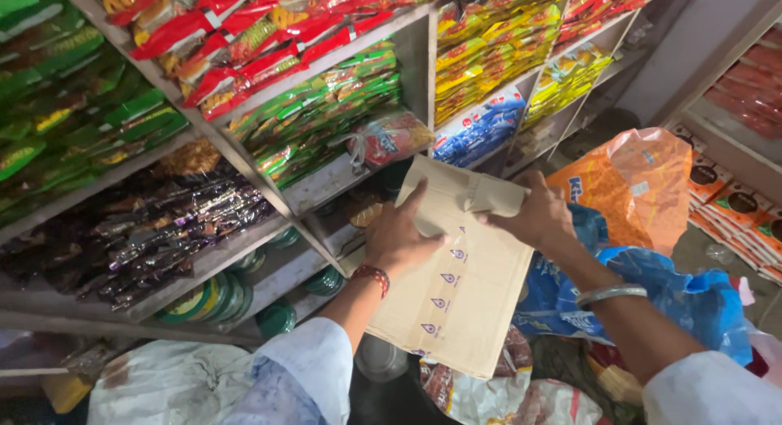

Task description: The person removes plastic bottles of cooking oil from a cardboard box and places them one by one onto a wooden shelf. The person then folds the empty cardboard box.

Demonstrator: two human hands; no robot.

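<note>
Flattened cardboard box (460, 286) held up btwn both hands, in front of shelving (244, 254). Left hand (399, 234) clamped on its left edge, thumb over the front; right hand (533, 217) grips the folded top flap, fingers curled. Shelves packed w/ red, green, yellow & dark snack packets (318, 116); orange sack (631, 185) & blue bags (676, 299) at right. Both forearms reach fwd, red bangle on left wrist, metal bangle on right.

Tan carton (464, 286) — small purple marks
</note>
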